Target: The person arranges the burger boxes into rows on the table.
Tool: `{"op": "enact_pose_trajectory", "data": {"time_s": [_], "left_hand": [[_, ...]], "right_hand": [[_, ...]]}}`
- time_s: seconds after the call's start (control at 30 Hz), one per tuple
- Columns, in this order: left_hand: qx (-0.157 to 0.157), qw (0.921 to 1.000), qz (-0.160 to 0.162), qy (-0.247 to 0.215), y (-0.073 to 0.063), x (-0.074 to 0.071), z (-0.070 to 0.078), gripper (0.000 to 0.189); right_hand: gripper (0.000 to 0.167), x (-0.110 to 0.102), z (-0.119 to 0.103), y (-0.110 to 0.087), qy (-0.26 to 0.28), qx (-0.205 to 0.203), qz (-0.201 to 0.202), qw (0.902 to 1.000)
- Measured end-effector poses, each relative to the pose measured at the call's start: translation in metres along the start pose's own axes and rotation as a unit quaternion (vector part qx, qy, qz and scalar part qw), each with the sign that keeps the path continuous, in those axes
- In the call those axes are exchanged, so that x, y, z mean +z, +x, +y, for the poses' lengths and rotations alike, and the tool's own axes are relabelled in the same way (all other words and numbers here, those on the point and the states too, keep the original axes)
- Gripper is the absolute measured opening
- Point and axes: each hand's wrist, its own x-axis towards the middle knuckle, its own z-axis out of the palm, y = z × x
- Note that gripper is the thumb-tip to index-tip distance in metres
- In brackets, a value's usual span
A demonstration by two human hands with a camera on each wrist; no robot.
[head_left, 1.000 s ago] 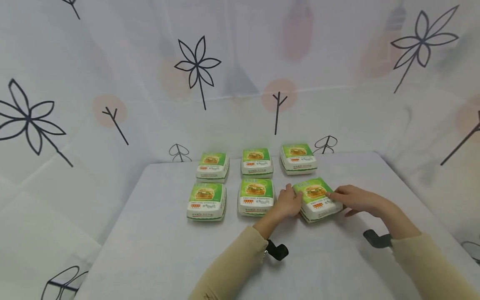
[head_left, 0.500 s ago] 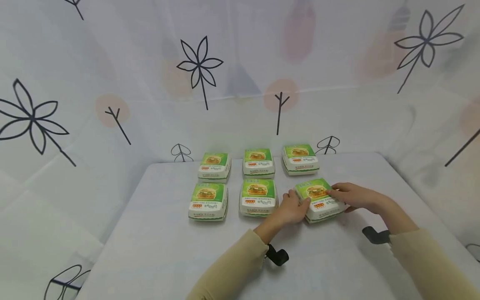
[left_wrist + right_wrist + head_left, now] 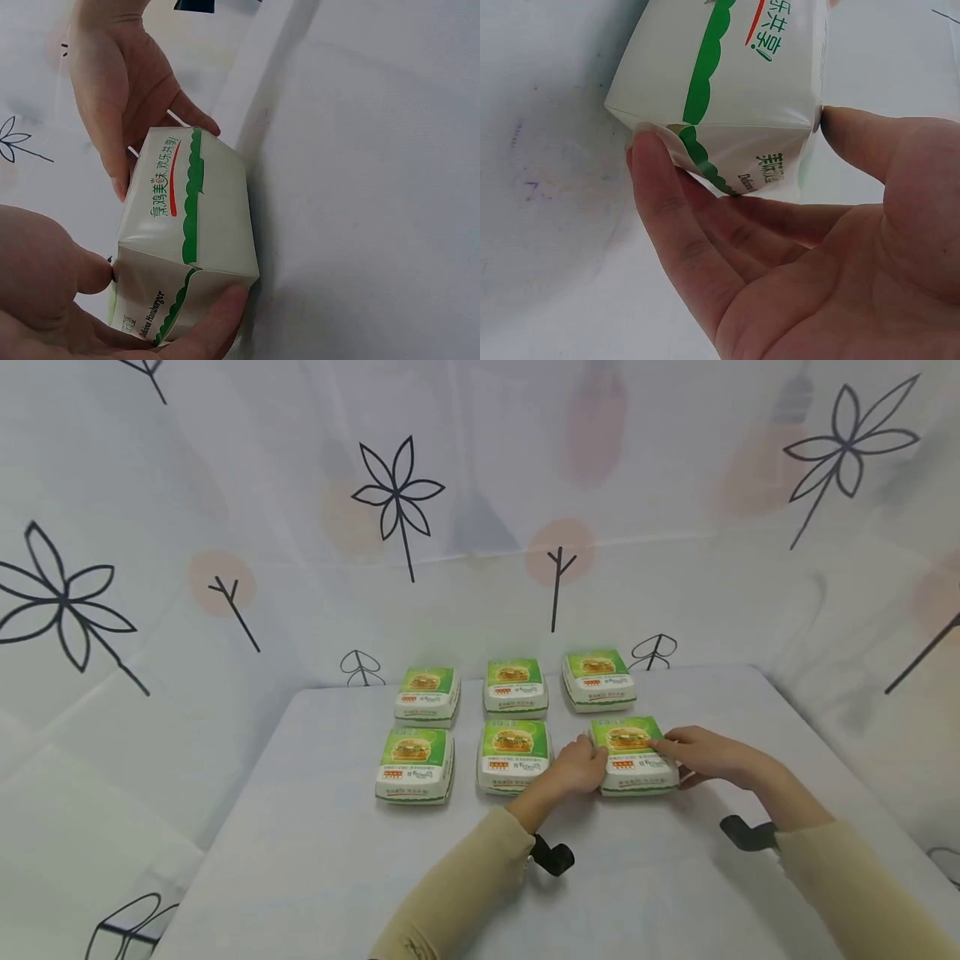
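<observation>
A green and white hamburger box (image 3: 637,770) sits at the front right of the group, its printed burger facing up. My left hand (image 3: 579,767) holds its left side, thumb by the top edge and fingers along the side wall. On the opposite side, my right hand (image 3: 708,753) grips the box with the thumb on the lid edge and the fingers low. In the right wrist view, a side flap (image 3: 686,150) stands slightly away from the box wall at a fingertip. The lid's top is hidden in both wrist views.
Two like boxes stand left in the front row: a middle box (image 3: 513,758) close to my left hand and a left box (image 3: 412,767). Behind are a left box (image 3: 427,697), a middle box (image 3: 515,689) and a right box (image 3: 598,681). A patterned cloth wall (image 3: 480,593) rises behind the white table (image 3: 315,860).
Between my hands, the box has turned clockwise from a slant, so its front edge now lies nearly level with the row. The other boxes keep their places.
</observation>
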Motion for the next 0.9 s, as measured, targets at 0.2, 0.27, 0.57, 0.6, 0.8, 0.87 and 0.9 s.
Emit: {"op": "enact_pose_trajectory", "data": {"time_s": [0.2, 0.27, 0.57, 0.6, 0.8, 0.87, 0.9], "left_hand": [[-0.012, 0.9999, 0.005, 0.005, 0.007, -0.004, 0.001, 0.052], [-0.021, 0.9997, 0.004, 0.006, 0.009, -0.005, 0.001, 0.052], [-0.041, 0.9991, 0.005, 0.011, 0.011, -0.008, 0.002, 0.057], [-0.038, 0.9991, 0.007, 0.017, 0.010, -0.010, 0.002, 0.058], [0.008, 0.9971, 0.023, 0.072, -0.011, -0.033, 0.013, 0.068], [0.039, 0.9951, 0.036, 0.084, -0.022, -0.044, 0.012, 0.069], [0.057, 0.9932, 0.043, 0.092, -0.028, -0.050, 0.010, 0.068]], "right_hand": [[0.066, -0.001, -0.001, 0.008, 0.007, -0.013, -0.003, 0.9999], [0.067, -0.001, -0.001, 0.010, 0.010, -0.012, -0.006, 0.9999], [0.069, 0.000, -0.002, 0.016, 0.010, -0.006, -0.013, 0.9999], [0.068, 0.000, -0.004, 0.016, 0.007, -0.008, -0.012, 0.9999], [0.072, -0.006, -0.008, 0.009, -0.080, -0.020, 0.039, 0.9958], [0.075, -0.007, -0.008, 0.005, -0.130, -0.030, 0.067, 0.9887], [0.076, -0.007, -0.007, 0.004, -0.152, -0.037, 0.084, 0.9841]]}}
